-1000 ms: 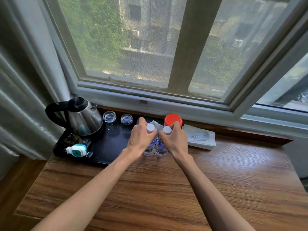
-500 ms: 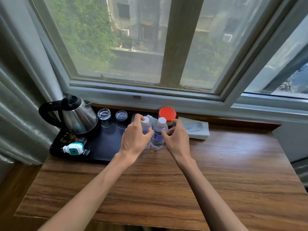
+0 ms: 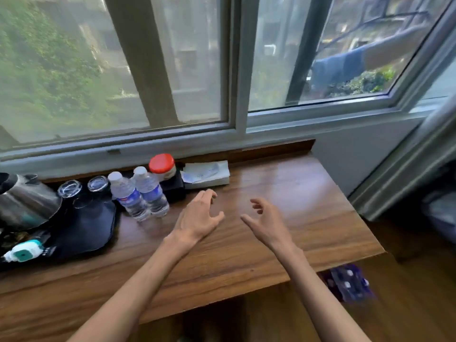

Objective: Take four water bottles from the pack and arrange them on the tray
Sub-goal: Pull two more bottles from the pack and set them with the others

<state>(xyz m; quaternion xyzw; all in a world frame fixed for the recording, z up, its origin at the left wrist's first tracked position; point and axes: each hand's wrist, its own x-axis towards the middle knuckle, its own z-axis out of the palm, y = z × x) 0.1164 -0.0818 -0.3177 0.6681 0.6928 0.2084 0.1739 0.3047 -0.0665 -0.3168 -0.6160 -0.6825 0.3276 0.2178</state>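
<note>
Right now two clear plastic water bottles with white caps and blue labels, the left bottle [image 3: 128,197] and the right bottle [image 3: 151,192], stand upright and touching each other on the brown wooden desk [image 3: 283,193], just beside the right edge of the black plastic tray [image 3: 91,230]; whether their bases overlap the tray's rim cannot be told. Behind them a jar with a red lid [image 3: 162,165] sits against the back of the desk, and to its right lies a flat white paper packet [image 3: 206,174]. On the tray two clear drinking glasses [image 3: 84,187] stand side by side at the back, a stainless steel kettle with a black handle [image 3: 23,203] fills the far left, and a small white and teal device [image 3: 23,253] lies at the near left corner. To the right of the bottles, apart from them, the left hand [image 3: 199,215] hovers over the desk with fingers loosely spread and curled, holding nothing. Near it the right hand [image 3: 265,219] is likewise spread and empty, palm turned inward toward the left hand. Below the desk's right front corner, a blurred pack in purple wrapping with white caps showing [image 3: 349,282] rests on the wooden floor. A grey-framed window [image 3: 237,70] runs behind the desk.
</note>
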